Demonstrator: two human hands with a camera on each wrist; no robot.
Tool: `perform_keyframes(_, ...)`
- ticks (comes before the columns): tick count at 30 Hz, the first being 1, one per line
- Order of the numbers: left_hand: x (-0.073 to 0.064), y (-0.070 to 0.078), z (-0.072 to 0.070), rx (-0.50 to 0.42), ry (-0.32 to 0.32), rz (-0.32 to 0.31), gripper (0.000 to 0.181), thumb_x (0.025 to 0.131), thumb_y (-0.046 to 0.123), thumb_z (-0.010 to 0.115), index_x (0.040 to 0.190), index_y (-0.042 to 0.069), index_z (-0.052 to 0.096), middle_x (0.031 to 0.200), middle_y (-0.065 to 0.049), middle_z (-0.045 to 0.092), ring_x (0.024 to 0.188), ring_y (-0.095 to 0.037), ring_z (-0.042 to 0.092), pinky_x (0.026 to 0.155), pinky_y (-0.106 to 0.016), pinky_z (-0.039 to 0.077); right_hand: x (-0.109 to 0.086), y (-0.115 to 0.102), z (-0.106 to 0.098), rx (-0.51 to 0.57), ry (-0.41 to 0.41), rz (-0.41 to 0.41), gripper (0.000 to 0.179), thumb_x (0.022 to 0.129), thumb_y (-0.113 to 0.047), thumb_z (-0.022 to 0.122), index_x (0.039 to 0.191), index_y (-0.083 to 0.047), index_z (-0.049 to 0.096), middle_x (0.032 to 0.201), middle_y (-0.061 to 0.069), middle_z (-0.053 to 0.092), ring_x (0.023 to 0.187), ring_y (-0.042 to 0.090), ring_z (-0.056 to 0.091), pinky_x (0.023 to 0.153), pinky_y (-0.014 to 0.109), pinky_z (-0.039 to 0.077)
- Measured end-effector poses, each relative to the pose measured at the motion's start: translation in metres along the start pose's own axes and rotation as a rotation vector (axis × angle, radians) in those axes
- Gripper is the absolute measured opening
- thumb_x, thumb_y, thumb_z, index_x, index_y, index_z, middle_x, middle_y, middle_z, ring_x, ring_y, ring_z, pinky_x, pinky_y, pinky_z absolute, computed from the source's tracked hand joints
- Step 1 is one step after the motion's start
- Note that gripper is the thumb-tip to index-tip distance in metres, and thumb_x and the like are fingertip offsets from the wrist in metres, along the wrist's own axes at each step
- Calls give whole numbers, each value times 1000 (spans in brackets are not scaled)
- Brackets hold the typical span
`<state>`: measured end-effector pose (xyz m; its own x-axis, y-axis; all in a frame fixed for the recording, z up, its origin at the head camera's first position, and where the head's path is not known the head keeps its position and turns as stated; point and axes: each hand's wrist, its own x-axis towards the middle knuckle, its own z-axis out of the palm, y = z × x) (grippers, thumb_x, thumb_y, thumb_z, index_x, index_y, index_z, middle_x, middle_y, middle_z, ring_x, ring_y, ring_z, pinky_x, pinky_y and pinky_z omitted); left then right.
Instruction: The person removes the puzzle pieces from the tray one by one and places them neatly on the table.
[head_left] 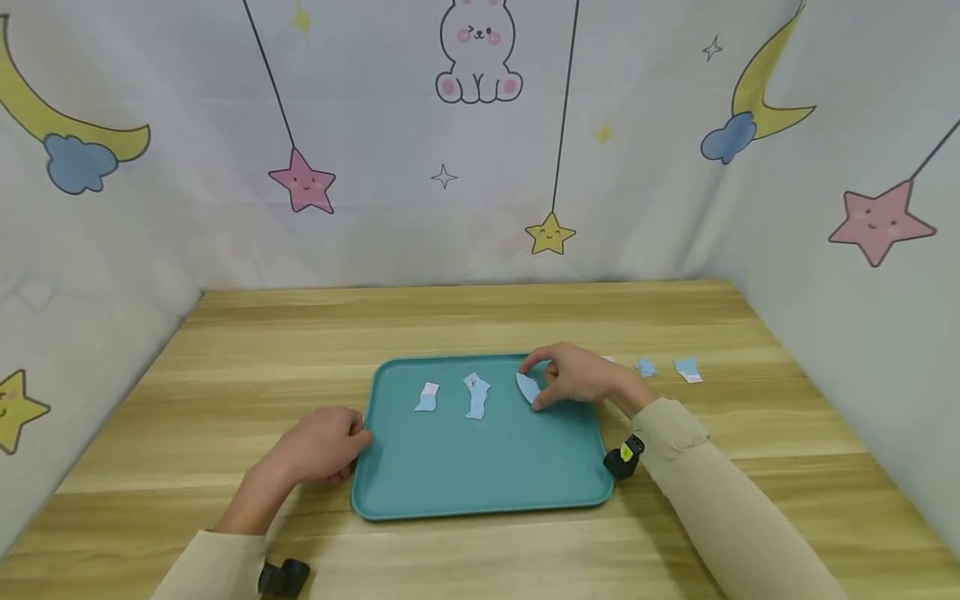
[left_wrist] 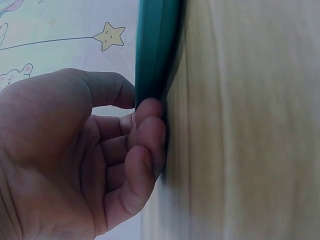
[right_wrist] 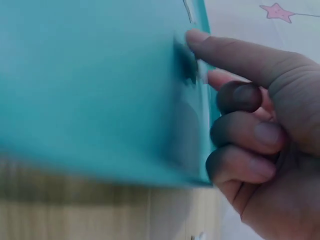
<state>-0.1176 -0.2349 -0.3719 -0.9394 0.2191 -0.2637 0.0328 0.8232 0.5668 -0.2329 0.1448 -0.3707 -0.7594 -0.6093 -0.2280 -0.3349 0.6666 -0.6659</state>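
A teal tray (head_left: 480, 467) lies on the wooden table. My left hand (head_left: 322, 442) holds its left rim; in the left wrist view the thumb of that hand (left_wrist: 75, 145) is at the upper side and the curled fingers are at the underside. Over the tray's upper right part, my right hand (head_left: 573, 375) holds a light blue torn paper piece (head_left: 528, 388) between thumb and index finger, one at each end. The right wrist view shows the other fingers of this hand (right_wrist: 260, 120) curled in. Two more torn paper scraps, a smaller one (head_left: 427, 397) and a longer one (head_left: 477, 397), lie on the tray.
Right of the tray, on the table (head_left: 480, 321), lie a small blue scrap (head_left: 646, 367) and a blue and white scrap (head_left: 687, 370). Another pale scrap (head_left: 608, 358) is mostly hidden behind the right forearm. A patterned curtain (head_left: 390, 242) surrounds the table.
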Motion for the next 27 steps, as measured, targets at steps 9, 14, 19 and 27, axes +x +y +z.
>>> perform_keyframes(9,1,-1,1,-7,-7,-17,28,100,15,53,72,9,54,58,-5,60,48,-17,58,50,-30,43,-15,1,0,66,96,36,56,89,-19,85,138,-7,62,59,-4,40,55,14,37,59,30,34)
perform_keyframes(14,1,-1,1,-11,-6,-14,28,100,14,53,72,9,54,58,-5,60,48,-17,57,51,-30,43,-23,1,-1,91,120,20,56,88,-19,86,138,-7,62,58,-4,40,54,13,37,59,29,35)
perform_keyframes(19,1,-1,2,-11,-6,-12,29,100,14,53,72,9,53,58,-5,60,48,-17,57,51,-31,43,-30,3,0,121,136,7,56,87,-18,86,137,-7,62,59,-4,40,54,13,36,59,27,35)
perform_keyframes(27,2,-2,1,-1,-10,-10,29,101,15,53,72,9,54,58,-5,60,48,-17,58,52,-31,44,-48,11,-1,171,150,-9,58,87,-16,86,138,-5,61,59,-4,38,54,10,35,57,25,35)
